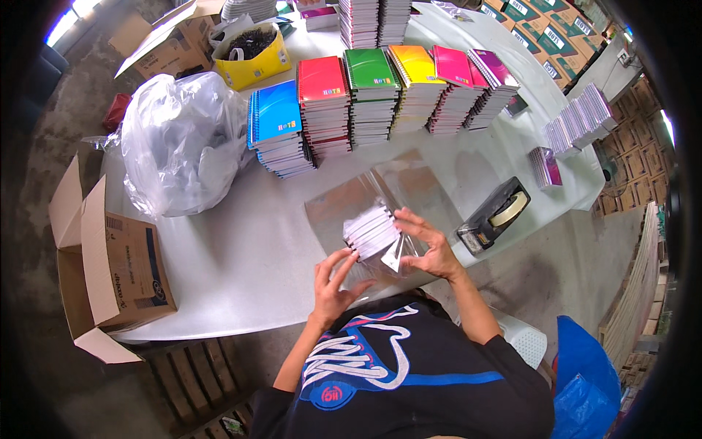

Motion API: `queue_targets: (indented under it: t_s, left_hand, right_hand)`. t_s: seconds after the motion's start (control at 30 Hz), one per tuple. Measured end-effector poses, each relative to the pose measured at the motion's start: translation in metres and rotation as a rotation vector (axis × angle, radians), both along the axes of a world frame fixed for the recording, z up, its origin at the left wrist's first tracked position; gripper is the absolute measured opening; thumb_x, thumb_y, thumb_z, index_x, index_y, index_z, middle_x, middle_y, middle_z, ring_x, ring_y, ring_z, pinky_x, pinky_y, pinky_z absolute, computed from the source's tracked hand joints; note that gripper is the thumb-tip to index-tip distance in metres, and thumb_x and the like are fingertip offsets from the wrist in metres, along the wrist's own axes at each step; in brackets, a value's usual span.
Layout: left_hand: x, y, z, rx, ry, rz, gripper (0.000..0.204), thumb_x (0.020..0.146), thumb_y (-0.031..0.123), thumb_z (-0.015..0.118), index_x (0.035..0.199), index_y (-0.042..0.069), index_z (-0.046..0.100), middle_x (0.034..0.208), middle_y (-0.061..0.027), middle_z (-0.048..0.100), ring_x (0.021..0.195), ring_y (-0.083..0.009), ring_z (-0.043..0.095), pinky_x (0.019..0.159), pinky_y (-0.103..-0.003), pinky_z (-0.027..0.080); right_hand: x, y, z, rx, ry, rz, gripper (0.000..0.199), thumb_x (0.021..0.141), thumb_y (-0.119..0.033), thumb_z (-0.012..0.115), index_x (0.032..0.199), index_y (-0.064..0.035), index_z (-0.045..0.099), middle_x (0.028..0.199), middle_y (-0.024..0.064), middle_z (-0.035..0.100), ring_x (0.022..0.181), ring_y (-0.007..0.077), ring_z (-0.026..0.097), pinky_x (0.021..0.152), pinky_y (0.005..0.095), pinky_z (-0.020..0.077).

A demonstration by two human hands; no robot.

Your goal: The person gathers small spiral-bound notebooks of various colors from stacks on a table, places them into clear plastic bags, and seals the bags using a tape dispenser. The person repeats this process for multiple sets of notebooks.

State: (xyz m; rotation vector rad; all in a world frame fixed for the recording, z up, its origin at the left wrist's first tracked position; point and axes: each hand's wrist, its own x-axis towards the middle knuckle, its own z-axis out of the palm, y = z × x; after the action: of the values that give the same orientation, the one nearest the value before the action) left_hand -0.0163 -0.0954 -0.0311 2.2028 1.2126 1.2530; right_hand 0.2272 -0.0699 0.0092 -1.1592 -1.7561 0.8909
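Observation:
In front of me on the table lies a stack of small spiral notebooks (371, 232), edges up, in clear plastic wrap (420, 192). My left hand (335, 287) has its fingertips on the near left corner of the stack, its thumb apart beneath. From the other side my right hand (433, 249) holds the stack, index finger at the far right corner and thumb near a small white paper flap (393, 256). Between them both hands grip the wrapped stack. The plastic spreads flat beyond it; what lies under the stack is hidden.
Stacks of blue (276, 117), red (322, 84), green (371, 69), yellow (417, 66) and pink notebooks (453, 67) stand behind. A black tape dispenser (496, 216) is right. At left are a bulging plastic bag (183, 146) and an open carton (121, 263). A yellow container (256, 71) stands farther back.

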Motion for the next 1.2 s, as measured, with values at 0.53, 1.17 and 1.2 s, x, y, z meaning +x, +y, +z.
queue_targets:
  t_s: [0.53, 1.17, 1.2]
  left_hand:
    - [0.004, 0.030, 0.039, -0.072, 0.433, -0.173, 0.081, 0.056, 0.046, 0.080, 0.127, 0.018, 0.053, 0.132, 0.0052, 0.050, 0.105, -0.0207, 0.048, 0.089, -0.036, 0.033]
    - [0.008, 0.047, 0.061, -0.113, 0.740, -0.362, 0.066, 0.063, 0.029, 0.070, 0.124, 0.018, 0.048, 0.146, -0.0033, 0.031, 0.135, -0.0165, 0.028, 0.097, -0.052, 0.017]
    - [0.007, 0.051, 0.063, -0.126, 0.740, -0.395, 0.067, 0.062, 0.030, 0.071, 0.123, 0.018, 0.047, 0.148, -0.0041, 0.029, 0.137, -0.0183, 0.026, 0.097, -0.054, 0.016]
  right_hand:
    - [0.002, 0.058, 0.002, 0.177, -0.125, 0.683, 0.059, 0.055, -0.009, 0.078, 0.110, -0.0218, 0.065, 0.128, 0.0066, 0.048, 0.122, 0.0291, 0.042, 0.106, 0.0418, 0.0318]
    - [-0.033, 0.101, 0.040, -0.105, 0.697, -0.009, 0.015, 0.076, 0.004, 0.066, 0.090, -0.0015, 0.067, 0.085, 0.0065, 0.068, 0.079, 0.0091, 0.061, 0.070, 0.0234, 0.0502]
    - [-0.020, 0.091, 0.037, -0.075, 0.660, -0.210, 0.019, 0.076, 0.001, 0.068, 0.095, -0.0020, 0.065, 0.084, 0.0048, 0.066, 0.074, 0.0079, 0.059, 0.067, 0.0224, 0.0488]
